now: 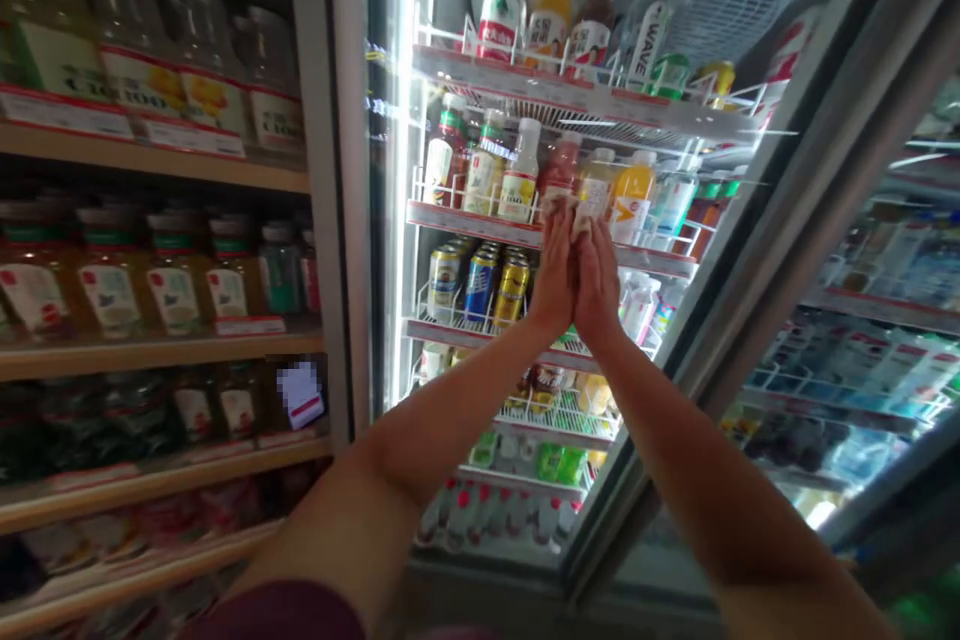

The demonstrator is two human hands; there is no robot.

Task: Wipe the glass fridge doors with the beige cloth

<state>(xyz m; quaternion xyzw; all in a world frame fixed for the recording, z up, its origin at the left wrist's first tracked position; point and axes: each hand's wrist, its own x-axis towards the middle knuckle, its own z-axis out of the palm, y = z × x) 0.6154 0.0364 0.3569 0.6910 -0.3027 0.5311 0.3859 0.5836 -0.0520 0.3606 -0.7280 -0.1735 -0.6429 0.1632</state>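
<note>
Cloth [582, 219]: pale and crumpled, it shows at the fingertips of both hands, on the face of the glass door [701, 320]; whether it is one piece or two cannot be told.
Cloth from hands: at 12 o'clock, directly above the fingers and touching them. Neither hand is clearly nearer, since pale fabric shows at the tips of each.
Long axis of cloth: uncertain, for the fingers cover part of it; the visible fabric spreads roughly from 9 to 3 o'clock.
Left hand [553, 272]: laid flat, fingers straight and close together, pointing to about 12 o'clock; its arm rises from 7 o'clock.
Right hand [597, 278]: just beside the left, at its 3 o'clock, likewise flat with fingers extended; its arm rises from 5 o'clock. Neither hand is curled into a grip; the fabric appears to be pressed rather than pinched.
Behind the pane: a red drink bottle [561, 163] stands at 12 o'clock from the hands, an orange drink bottle [631, 195] at 1 o'clock, and a blue can [480, 282] at 9 o'clock, all on white-railed racks.
Flanks: wooden shelves [165, 352] with rows of bottles lie toward 9 o'clock; another lit cooler [885, 300] lies toward 3 o'clock.
</note>
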